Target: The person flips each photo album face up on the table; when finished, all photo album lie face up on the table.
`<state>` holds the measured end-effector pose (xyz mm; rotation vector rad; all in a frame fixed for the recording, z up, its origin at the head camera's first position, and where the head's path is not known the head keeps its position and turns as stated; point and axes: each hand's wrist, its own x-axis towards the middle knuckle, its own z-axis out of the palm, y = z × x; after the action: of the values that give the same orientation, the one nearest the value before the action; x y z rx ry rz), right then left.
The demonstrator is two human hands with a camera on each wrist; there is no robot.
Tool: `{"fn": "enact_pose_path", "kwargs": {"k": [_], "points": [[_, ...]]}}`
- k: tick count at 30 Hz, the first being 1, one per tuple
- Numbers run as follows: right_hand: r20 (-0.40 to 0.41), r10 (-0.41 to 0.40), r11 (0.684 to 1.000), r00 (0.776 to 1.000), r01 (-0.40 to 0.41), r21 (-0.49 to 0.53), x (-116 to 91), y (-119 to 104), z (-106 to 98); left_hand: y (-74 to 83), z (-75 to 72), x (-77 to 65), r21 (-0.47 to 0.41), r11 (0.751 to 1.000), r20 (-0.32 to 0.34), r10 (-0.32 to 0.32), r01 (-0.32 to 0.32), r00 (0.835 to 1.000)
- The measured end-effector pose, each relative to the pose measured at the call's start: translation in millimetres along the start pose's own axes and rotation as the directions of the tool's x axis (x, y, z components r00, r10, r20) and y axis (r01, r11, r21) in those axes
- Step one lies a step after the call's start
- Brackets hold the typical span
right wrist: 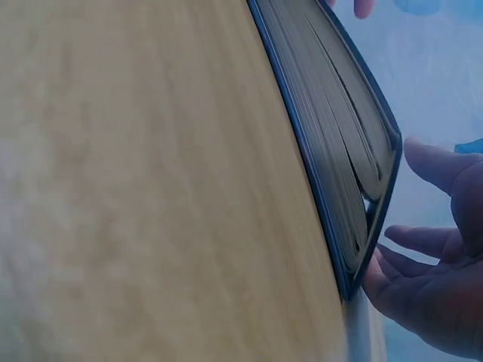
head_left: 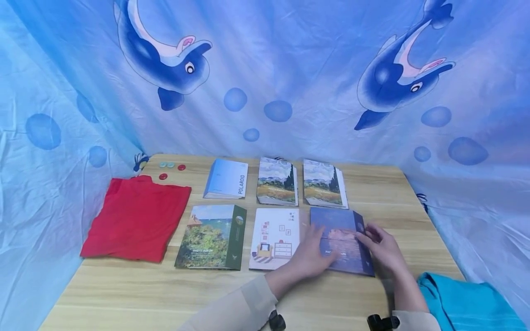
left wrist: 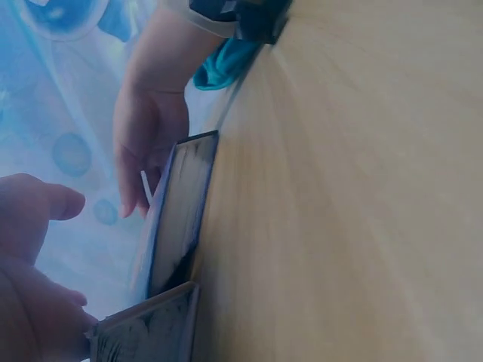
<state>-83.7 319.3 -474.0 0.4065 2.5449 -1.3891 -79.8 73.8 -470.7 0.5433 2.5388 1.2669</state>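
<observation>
A blue-purple photo album (head_left: 339, 219) lies flat at the right end of the front row. My left hand (head_left: 308, 257) is over its left side, thumb and fingers spread, overlapping the neighbouring white album (head_left: 265, 230) with a drawn room on its cover. At the spine side is my right hand (head_left: 384, 248), its fingers loosely bent. In the right wrist view, the right thumb is close to the spine's upper edge and the fingertips are at its lower edge; the page ends of the blue-purple album (right wrist: 324, 128) face the camera.
A green-spined album (head_left: 209, 239) lies front left. Behind stand a blue Polaroid album (head_left: 225, 179) and two landscape-cover albums (head_left: 276, 179). Red cloth (head_left: 136, 218) covers the left side, near several small red and light-green discs (head_left: 181, 167). Teal cloth (head_left: 468, 303) lies at the right front edge.
</observation>
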Motion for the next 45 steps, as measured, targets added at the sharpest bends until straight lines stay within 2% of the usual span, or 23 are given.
{"fn": "enact_pose_path", "kwargs": {"k": [7,10,15,20,23,25,33,41,45], "points": [[-0.010,0.023,0.998,1.000,-0.023,0.053,1.8,-2.7,1.9,-1.0,0.0,2.6,-0.074,0.995,0.034,-0.069,0.071,0.997],[-0.002,0.029,0.997,1.000,-0.029,0.069,2.0,-3.1,0.0,-1.4,2.4,3.2,-0.085,0.993,0.049,-0.074,0.078,0.996],[-0.019,-0.004,1.000,1.000,0.004,-0.002,-2.1,-9.3,-5.8,0.9,-2.8,0.6,-0.064,0.996,0.058,-0.057,0.061,0.997],[-0.088,-0.152,0.988,0.984,0.151,-0.020,-7.2,-29.6,3.9,-4.1,-30.8,-3.2,-0.017,0.999,0.020,0.047,-0.047,0.999],[-0.103,-0.230,0.971,0.968,0.235,0.043,-10.4,-42.3,19.0,-13.3,-52.7,-6.6,-0.011,0.993,-0.019,0.117,-0.117,0.993],[-0.103,-0.264,0.959,0.959,0.273,0.076,-12.2,-49.8,29.3,-20.9,-66.0,-10.0,-0.003,0.990,-0.050,0.138,-0.139,0.989],[-0.087,-0.321,0.931,0.943,0.331,0.156,-11.2,-76.1,65.4,-46.9,-103.1,-27.9,-0.003,0.992,-0.147,0.121,-0.123,0.982],[-0.059,-0.333,0.909,0.941,0.337,0.244,-8.5,-97.0,110.2,-69.7,-129.2,-52.1,0.010,0.995,-0.237,0.102,-0.103,0.966],[-0.033,-0.349,0.898,0.937,0.344,0.275,-9.9,-102.8,128.4,-81.6,-136.1,-63.7,0.008,0.996,-0.269,0.091,-0.093,0.959]]}}
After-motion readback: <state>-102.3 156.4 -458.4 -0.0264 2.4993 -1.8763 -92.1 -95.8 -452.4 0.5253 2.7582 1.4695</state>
